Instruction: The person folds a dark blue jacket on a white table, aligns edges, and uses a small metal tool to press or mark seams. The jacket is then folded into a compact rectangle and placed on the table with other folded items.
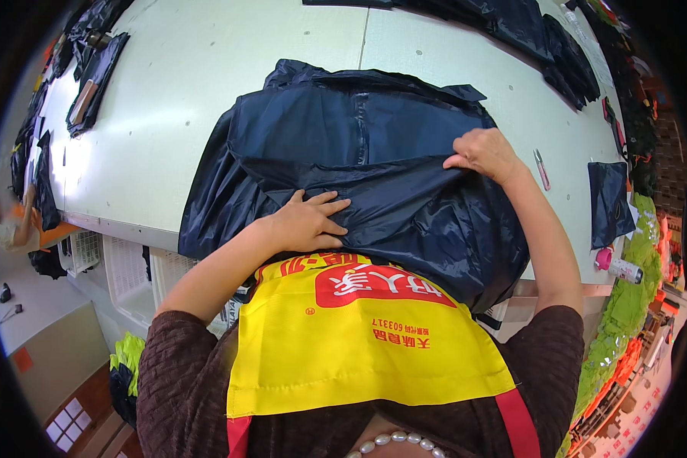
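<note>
1. The dark navy, glossy thin-fabric garment lies crumpled on the near edge of the pale grey work table, its lower part hanging over the edge.
2. Risk: the slick cloth may slide off the near edge if pressure lifts.
3. The left hand presses flat, fingers spread.
4. The right hand pinches a fold at the right side, fingers closed on the garment.
5. A pink-capped spray can lies far right.
</note>
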A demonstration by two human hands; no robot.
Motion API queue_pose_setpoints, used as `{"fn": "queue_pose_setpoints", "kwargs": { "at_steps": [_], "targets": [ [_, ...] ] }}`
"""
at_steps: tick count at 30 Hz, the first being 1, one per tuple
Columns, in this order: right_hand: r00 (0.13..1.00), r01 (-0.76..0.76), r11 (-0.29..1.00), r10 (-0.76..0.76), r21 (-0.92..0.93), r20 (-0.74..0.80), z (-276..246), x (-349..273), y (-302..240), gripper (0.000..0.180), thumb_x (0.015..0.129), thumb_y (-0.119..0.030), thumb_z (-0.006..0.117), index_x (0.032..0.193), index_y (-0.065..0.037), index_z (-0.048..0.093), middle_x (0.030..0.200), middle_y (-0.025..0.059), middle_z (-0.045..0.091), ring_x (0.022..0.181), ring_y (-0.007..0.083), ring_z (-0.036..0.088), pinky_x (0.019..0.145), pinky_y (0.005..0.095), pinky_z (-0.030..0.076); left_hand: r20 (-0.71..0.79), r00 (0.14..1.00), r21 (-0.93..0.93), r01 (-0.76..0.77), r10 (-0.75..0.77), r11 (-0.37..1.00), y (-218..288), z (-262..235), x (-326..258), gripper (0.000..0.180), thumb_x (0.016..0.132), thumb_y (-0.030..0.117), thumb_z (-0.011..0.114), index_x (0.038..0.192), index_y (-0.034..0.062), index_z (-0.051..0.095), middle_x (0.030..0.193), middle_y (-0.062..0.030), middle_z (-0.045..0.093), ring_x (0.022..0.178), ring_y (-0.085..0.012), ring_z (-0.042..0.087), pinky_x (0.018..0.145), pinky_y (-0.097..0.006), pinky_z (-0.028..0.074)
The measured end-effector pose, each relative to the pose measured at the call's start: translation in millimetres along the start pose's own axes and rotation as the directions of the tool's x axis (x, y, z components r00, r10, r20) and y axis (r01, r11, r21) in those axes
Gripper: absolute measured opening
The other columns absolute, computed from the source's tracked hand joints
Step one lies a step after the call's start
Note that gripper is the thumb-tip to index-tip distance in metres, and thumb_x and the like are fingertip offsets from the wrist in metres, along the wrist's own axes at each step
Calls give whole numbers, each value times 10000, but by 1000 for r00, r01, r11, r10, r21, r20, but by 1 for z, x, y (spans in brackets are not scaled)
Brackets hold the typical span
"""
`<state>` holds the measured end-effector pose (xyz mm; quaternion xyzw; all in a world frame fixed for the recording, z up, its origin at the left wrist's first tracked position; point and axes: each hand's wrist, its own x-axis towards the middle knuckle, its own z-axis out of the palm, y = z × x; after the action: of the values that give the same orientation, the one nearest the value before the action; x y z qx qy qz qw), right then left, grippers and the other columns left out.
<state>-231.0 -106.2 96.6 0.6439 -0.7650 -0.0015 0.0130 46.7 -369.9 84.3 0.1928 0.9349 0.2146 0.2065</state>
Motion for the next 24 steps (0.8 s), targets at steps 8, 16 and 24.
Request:
{"fn": "queue_pose_setpoints", "kwargs": {
  "at_steps": [8,16,24],
  "targets": [
    [525,-851,473,789,230,319,-28,-10,-48,546,821,-494,596,777,50,606,687,198,637,637,339,631,633,413,495,-593,801,-27,-126,86,992,-9,21,96,387,881,382,533,1169,131,593,1226,-123,553,1148,-259,516,1029,-442,318],
    [285,-186,-107,945,977,158,64,-28,-71,286,814,-125,673,1056,3,590,732,-35,550,565,56,491,525,191,422,-383,902,232,-116,201,966,-22,33,115,576,869,498,502,1333,159,454,1436,-136,351,1350,-276,285,1077,-526,189],
    [824,-356,851,480,386,-299,45,62,-131,502,799,-98,601,1286,-112,483,818,125,586,724,292,606,638,374,512,-634,771,38,101,-54,994,-5,9,61,487,758,264,673,1193,95,536,1291,-142,463,1290,-315,350,1040,-517,233]
  ]
}}
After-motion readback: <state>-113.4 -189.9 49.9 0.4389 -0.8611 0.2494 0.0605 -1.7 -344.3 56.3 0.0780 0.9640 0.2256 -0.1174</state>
